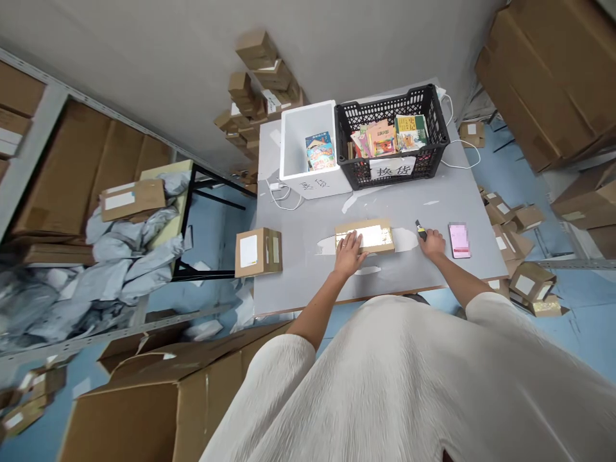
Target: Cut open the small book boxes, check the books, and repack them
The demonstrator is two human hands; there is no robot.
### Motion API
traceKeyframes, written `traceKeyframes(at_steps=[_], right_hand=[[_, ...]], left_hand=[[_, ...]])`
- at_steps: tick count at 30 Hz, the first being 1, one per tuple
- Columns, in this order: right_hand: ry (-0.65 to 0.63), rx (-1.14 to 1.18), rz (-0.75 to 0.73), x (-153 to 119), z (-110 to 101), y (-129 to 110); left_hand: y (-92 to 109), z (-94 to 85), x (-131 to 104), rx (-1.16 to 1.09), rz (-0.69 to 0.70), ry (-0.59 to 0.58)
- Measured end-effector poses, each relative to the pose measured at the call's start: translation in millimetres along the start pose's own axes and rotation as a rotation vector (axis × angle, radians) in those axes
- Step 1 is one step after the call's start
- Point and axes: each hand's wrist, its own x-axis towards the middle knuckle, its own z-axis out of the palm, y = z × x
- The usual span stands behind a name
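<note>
On the grey table [298, 282] lies a small brown cardboard box [376, 237] with shiny tape or a label across its top. My left hand [350, 255] rests flat on the box's left part, fingers spread. To the right of the box, my right hand [432, 244] is closed around a black and yellow box cutter [421, 228], whose front end points away from me. Just right of that hand lies a phone [459, 240] with a pink screen.
A white foam box [308, 142] and a black plastic crate [392, 172], both holding books, stand at the table's back. Another carton [258, 252] sits at the left edge. Grey parcel bags [120, 276] and a large open carton [129, 410] are on the left.
</note>
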Motion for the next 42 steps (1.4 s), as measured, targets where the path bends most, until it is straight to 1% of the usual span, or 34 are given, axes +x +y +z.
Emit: traceKeyframes(at_steps=[3, 7, 11, 14, 17, 20, 23, 25, 26, 29, 33, 35, 38, 40, 42], right_hand=[[0.030, 0.084, -0.056, -4, -8, -19], [0.032, 0.294, -0.239, -17, -17, -53], [0.036, 0.447, -0.414, -37, -16, -84], [0.031, 0.461, -0.478, -51, -11, -98], [0.020, 0.429, -0.484, -60, -9, -104], [0.045, 0.401, -0.495, -64, -11, -106], [0.079, 0.372, -0.526, -65, -15, -107], [0.096, 0.348, -0.530, -66, -17, -108], [0.103, 0.335, -0.527, -66, -18, -109], [0.121, 0.312, -0.516, -67, -20, -111], [0.144, 0.303, -0.517, -69, -26, -115], [0.161, 0.335, -0.497, -70, -29, -119], [0.187, 0.445, -0.438, -68, -35, -126], [0.199, 0.499, -0.400, -64, -39, -132], [0.200, 0.497, -0.391, -58, -42, -138]], left_hand=[[0, 0.3, 1, -0.009, 0.006, 0.007], [1, 1.7, 1, -0.010, 0.011, 0.016], [3, 4.3, 3, -0.024, 0.014, 0.040], [5, 4.2, 5, -0.045, 0.019, 0.051], [4, 0.9, 4, -0.082, 0.034, 0.067], [-2, -2.6, 0, -0.107, 0.009, 0.138], [-13, -2.2, -7, -0.149, -0.130, 0.231], [-22, 0.3, -11, -0.216, -0.224, 0.260], [-26, 1.7, -12, -0.253, -0.247, 0.262], [-34, 5.2, -13, -0.326, -0.227, 0.247], [-38, 6.1, -7, -0.373, -0.188, 0.262], [-38, 6.4, -6, -0.414, -0.166, 0.284], [-38, 8.1, -6, -0.511, -0.148, 0.329], [-39, 9.8, -8, -0.573, -0.150, 0.351], [-40, 11.1, -10, -0.589, -0.148, 0.352]])
